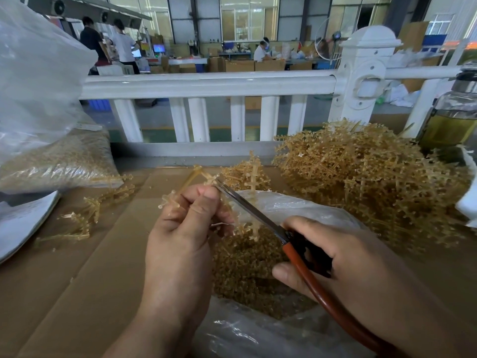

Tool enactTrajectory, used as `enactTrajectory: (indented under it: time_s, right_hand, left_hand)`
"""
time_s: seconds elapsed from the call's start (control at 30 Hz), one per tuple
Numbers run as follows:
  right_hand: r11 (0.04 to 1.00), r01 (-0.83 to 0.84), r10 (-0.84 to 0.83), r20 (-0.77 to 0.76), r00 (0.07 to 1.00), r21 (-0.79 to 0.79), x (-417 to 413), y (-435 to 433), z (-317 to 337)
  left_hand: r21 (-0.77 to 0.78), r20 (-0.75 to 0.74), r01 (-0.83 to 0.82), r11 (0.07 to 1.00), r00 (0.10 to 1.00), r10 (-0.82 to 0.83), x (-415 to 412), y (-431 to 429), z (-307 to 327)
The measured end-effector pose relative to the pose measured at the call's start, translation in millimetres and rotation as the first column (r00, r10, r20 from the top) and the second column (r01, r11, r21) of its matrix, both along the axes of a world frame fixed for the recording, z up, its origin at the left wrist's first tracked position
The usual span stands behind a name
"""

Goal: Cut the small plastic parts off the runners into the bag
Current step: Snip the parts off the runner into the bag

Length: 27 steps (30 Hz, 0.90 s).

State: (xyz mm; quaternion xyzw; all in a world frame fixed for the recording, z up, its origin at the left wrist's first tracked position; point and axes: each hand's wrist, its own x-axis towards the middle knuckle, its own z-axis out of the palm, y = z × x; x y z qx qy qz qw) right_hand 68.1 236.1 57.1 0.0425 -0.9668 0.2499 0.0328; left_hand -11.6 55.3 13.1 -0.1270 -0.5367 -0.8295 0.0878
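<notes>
My left hand (185,228) pinches an amber plastic runner (204,177) between thumb and fingers, above the open clear bag (296,205). My right hand (343,257) grips scissors (247,205) with red-brown and black handles. The blade tips touch the runner just past my left fingertips. Inside the bag lies a heap of small amber cut parts (245,264). Part of the runner is hidden behind my left fingers.
A large pile of uncut runners (374,177) lies at the right on the cardboard surface (85,280). Stripped runners (85,218) lie at the left. A filled plastic bag (56,156) stands far left, a glass bottle (454,117) far right, a white railing (206,86) behind.
</notes>
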Motion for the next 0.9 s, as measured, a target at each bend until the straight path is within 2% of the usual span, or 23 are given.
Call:
enactTrajectory:
  time_s: [0.27, 0.53, 0.9]
  right_hand:
    - [1.0, -0.006, 0.005, -0.032, 0.999, -0.011, 0.7, -1.0, -2.7]
    - [0.997, -0.028, 0.022, -0.078, 0.997, -0.076, 2.2, -2.4, -3.5]
    - [0.996, -0.052, 0.044, -0.123, 0.991, -0.068, 1.6, -4.9, -7.6]
  left_hand:
    - [0.021, 0.018, 0.066, 0.998, 0.998, -0.067, 5.2, 0.8, 4.8]
    - [0.049, 0.088, 0.042, 0.998, 0.995, -0.046, 8.4, 2.9, 5.2]
    - [0.091, 0.077, 0.04, 0.995, 0.996, -0.047, 7.4, 1.7, 6.2]
